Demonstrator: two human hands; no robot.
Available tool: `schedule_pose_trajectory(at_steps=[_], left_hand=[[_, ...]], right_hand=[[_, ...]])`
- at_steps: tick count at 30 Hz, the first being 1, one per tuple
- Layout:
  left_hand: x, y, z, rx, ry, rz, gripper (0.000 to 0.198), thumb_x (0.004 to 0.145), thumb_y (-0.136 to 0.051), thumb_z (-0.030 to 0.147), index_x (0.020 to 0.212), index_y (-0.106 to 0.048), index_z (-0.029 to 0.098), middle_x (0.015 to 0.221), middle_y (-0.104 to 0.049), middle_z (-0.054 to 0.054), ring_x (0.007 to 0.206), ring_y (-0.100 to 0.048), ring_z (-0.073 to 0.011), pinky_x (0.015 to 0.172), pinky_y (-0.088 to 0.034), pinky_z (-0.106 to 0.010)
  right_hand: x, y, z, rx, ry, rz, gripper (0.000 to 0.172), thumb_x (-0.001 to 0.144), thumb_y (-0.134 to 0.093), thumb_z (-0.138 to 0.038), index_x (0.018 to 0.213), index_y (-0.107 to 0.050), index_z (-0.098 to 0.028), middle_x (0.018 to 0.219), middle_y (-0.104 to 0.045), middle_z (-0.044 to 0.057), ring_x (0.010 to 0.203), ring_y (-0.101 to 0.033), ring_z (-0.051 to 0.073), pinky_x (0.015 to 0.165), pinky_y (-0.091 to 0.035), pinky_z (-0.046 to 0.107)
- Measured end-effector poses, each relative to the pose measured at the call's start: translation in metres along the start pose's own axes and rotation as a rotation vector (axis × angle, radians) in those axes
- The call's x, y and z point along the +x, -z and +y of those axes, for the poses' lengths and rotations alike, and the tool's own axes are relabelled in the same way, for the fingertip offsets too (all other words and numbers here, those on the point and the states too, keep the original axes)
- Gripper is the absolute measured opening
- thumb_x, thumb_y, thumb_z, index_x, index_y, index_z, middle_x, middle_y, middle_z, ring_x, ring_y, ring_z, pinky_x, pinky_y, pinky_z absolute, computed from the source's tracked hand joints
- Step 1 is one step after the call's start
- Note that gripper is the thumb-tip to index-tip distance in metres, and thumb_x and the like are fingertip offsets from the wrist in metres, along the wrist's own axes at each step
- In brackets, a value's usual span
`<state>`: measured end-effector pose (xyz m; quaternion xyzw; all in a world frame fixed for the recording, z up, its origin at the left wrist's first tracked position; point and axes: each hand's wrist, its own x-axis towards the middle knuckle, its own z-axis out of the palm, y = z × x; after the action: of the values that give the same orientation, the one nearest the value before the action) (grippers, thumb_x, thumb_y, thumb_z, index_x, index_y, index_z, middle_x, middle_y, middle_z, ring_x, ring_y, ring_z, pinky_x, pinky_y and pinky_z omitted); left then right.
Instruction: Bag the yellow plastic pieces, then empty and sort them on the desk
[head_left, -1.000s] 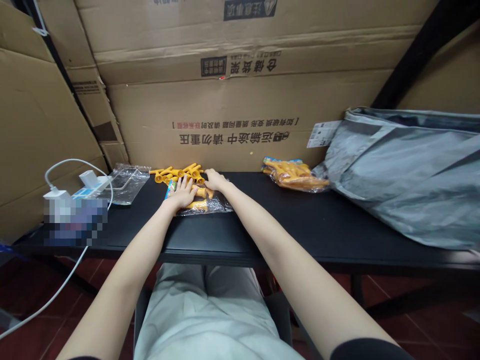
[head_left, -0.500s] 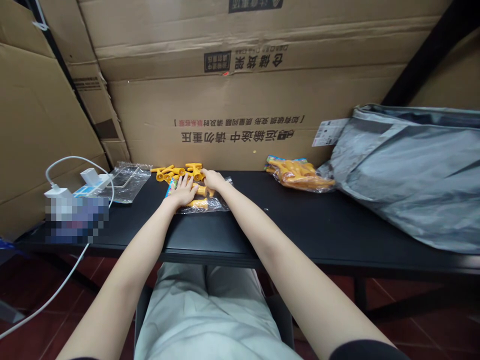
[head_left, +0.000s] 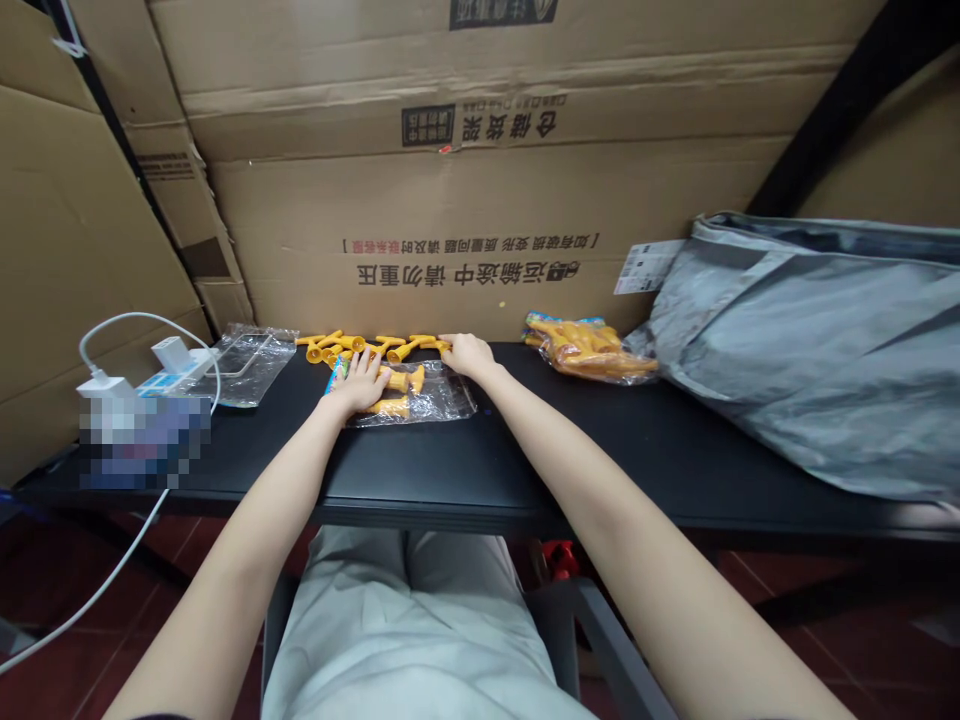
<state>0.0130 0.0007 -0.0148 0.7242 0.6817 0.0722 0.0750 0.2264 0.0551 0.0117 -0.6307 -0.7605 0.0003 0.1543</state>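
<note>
My left hand [head_left: 360,382] lies flat with fingers spread over a clear plastic bag [head_left: 448,402] on the black table. Inside the bag are a few yellow plastic pieces [head_left: 390,406], partly covered by that hand. Beyond it, loose yellow plastic pieces with round cupped ends [head_left: 352,345] lie in a row along the cardboard. At the right end of this row, my right hand [head_left: 471,355] has its fingers closed on one yellow plastic piece [head_left: 430,342]; its tip is hidden by the fingers.
Right of my hands lies another packed bag of yellow pieces [head_left: 585,350], beside a large grey fabric bag [head_left: 810,350]. On the left are a flat clear bag [head_left: 262,370], a power strip [head_left: 176,370] and a white cable [head_left: 135,545]. Cardboard [head_left: 480,200] stands behind the table [head_left: 450,490].
My right hand has moved right, off the clear bag, and the yellow pieces beside it now spread further right. My left hand stays on the bag. The view has shifted slightly.
</note>
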Motion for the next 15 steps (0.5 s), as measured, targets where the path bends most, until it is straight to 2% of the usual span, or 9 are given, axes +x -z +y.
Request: schedule_pose_trajectory(at_steps=[6,9,12,15], left_hand=[[0.004,-0.002,-0.002,0.006,-0.001,0.023,0.069,0.090,-0.010,0.056,0.152,-0.016,0.026,0.159,0.000,0.000,0.146,0.002,-0.0226,0.117,-0.009,-0.051],[0.007,-0.003,-0.004,0.000,0.008,0.032,0.070,0.090,-0.010,0.056,0.152,-0.017,0.024,0.159,-0.001,-0.001,0.146,0.001,-0.0228,0.117,-0.009,-0.050],[0.010,-0.004,-0.004,-0.014,0.017,0.032,0.071,0.090,-0.010,0.056,0.152,-0.016,0.022,0.159,0.001,-0.001,0.146,0.002,-0.0230,0.117,-0.008,-0.050],[0.011,-0.004,-0.005,-0.011,0.013,0.031,0.072,0.090,-0.010,0.056,0.152,-0.016,0.021,0.159,0.002,-0.001,0.146,0.002,-0.0227,0.118,-0.007,-0.049]], right_hand=[[-0.015,-0.005,0.027,0.104,-0.117,0.044,0.038,0.082,-0.049,-0.024,0.113,-0.070,-0.023,0.114,-0.069,0.009,0.106,-0.064,0.025,0.086,-0.049,0.032],[-0.019,-0.006,0.038,0.145,-0.123,0.034,0.031,0.078,-0.055,-0.024,0.103,-0.074,-0.022,0.109,-0.071,0.008,0.099,-0.066,0.023,0.082,-0.049,0.029],[-0.021,-0.001,0.047,0.240,-0.093,-0.109,0.032,0.076,-0.062,-0.026,0.105,-0.072,-0.018,0.093,-0.073,0.008,0.077,-0.067,0.018,0.072,-0.050,0.026],[-0.021,0.006,0.053,0.357,-0.073,-0.277,0.033,0.084,-0.054,-0.034,0.103,-0.071,-0.014,0.073,-0.069,0.006,0.055,-0.060,0.014,0.058,-0.048,0.025]])
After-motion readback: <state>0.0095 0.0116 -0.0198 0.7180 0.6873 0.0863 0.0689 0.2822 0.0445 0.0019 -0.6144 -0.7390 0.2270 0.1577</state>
